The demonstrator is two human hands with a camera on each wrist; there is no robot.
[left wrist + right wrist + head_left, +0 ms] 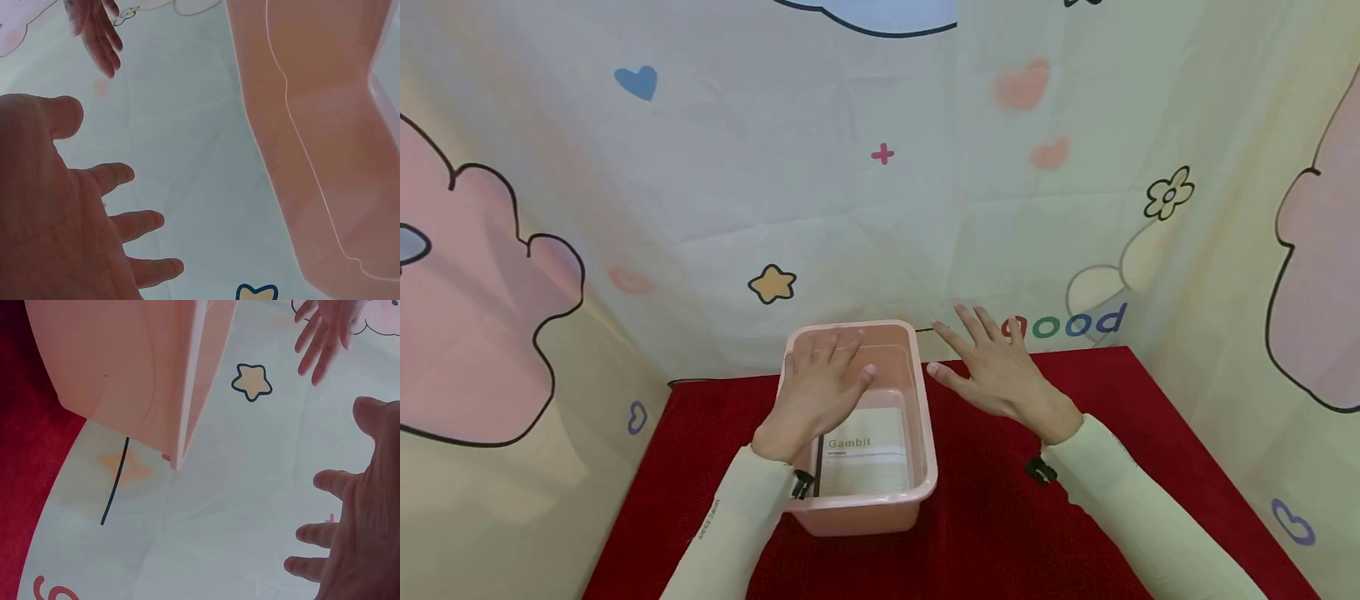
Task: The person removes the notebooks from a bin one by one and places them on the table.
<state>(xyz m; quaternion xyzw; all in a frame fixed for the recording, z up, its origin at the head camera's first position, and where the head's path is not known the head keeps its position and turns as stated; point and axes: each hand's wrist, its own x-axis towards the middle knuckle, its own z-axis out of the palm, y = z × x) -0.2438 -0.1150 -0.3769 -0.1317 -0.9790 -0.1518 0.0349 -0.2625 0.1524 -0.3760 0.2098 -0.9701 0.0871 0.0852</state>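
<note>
A pink plastic bin stands on the red cloth, and inside it lies a notebook with "Gambit" on its pale cover. Over the bin's left part hovers my left hand, fingers straight and spread, hiding some of the bin and the notebook's edge. My right hand is held in the air to the right of the bin, its fingers spread too. Neither hand holds anything. In the left wrist view the bin's inner wall shows beside the left hand; in the right wrist view its outer wall appears.
Red cloth covers the table around the bin. A pale printed curtain with hearts, stars and coloured letters hangs behind and along both sides. Dark straps show under the sleeves at both wrists.
</note>
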